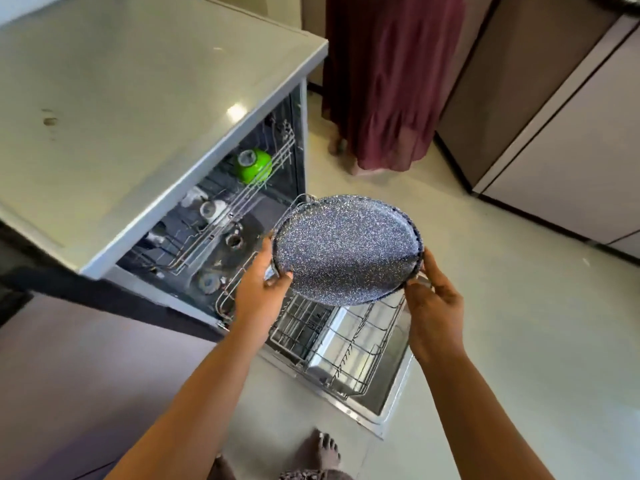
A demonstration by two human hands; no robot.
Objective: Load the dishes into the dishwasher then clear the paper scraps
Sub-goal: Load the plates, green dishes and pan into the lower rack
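The pale grey surface fills the frame from nine to twelve o'clock. Cabinets line the floor at two o'clock, and a bystander's maroon skirt hangs at twelve. Under the surface stands the dishwasher, with its door folded down at five o'clock and its lower rack pulled out over the door. The speckled blue plate is at the centre, tilted in the air above that rack and touching none of its wires. The left hand has its grip clamped on the plate's rim at eight o'clock, thumb on the face. The right hand has its grip clamped on the rim at four o'clock. In the upper rack, at ten o'clock from the plate, a green bowl sits upside down, with white cups just beside it.
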